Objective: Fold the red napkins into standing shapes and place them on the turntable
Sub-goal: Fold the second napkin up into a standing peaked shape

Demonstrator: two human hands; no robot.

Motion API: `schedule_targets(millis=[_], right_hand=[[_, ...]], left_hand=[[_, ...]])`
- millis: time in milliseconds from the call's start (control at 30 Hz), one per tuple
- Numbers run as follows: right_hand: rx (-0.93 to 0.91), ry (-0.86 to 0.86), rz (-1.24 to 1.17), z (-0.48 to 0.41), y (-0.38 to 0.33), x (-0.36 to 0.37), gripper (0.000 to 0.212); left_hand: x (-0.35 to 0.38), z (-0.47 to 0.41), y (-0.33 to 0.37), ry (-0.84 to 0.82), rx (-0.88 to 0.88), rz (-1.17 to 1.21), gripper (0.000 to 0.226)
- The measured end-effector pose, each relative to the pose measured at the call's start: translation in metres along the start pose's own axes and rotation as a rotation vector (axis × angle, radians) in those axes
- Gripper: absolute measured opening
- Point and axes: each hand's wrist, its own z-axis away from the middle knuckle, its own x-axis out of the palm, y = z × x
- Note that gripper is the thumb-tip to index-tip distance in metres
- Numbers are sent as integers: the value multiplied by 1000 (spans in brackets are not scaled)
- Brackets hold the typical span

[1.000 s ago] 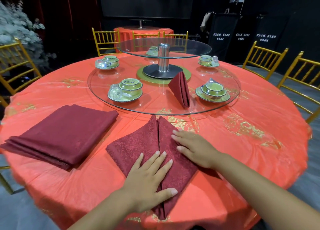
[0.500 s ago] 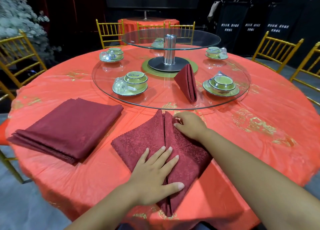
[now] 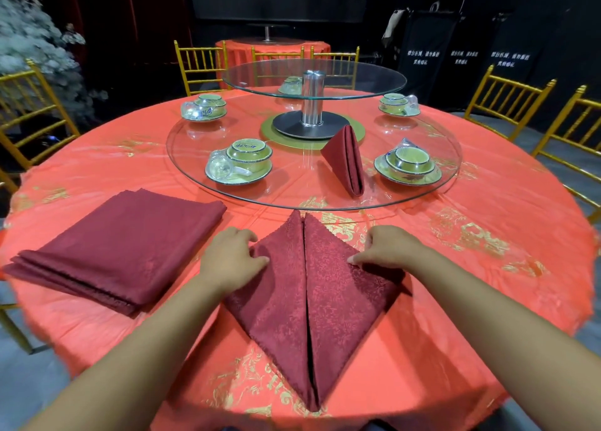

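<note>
Diamond-folded napkin [image 3: 312,300] lies flat at near centre, just short of the turntable [image 3: 182,170]. My left hand [image 3: 232,258] and right hand [image 3: 387,248] each pinch a side corner with curled fingers. I'd move both corners evenly, keeping the centre seam straight.

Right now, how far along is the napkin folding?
Done: one folded napkin stands on the turntable. In hand: the left hand and right hand pinch the side corners of a half-folded napkin, lying flat. Left: a stack of napkins waits beside it.
</note>
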Motion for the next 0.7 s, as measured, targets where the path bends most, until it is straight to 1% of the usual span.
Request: schedule_targets(millis=[100,167,233,300,333,433,500,567,633,700], right_hand=[[0,-65,-5,4,-4,-5,52],[-5,-101,-38,7,-7,-7,52],[-18,-127,-61,9,-9,-8,47],[-36,-123,-92,10,-11,-6,44],[-39,-112,-119,11,-12,-5,42],[-21,-130,-291,15,-11,-3,33],[-24,-173,-392,19,-11,-3,27],[-36,-183,-434,23,-10,-3,28],[-49,-184,-454,27,-11,-5,34],[-71,-185,-481,32,-13,-9,36]], left_hand=[[-3,-19,-3,-80,-90,-73,53],[-7,-28,-2,-156,-132,-39,54],[-11,-33,0,-231,-171,0,51],[-13,-35,1,-268,-183,-15,45],[-15,-35,1,-280,-185,-35,46],[-17,-31,5,-299,-161,-54,45],[-20,-27,10,-328,-152,33,39],[-25,-24,14,-411,-207,268,32],[-31,-19,19,-519,-280,485,30],[-39,-15,23,-552,-272,538,27]])
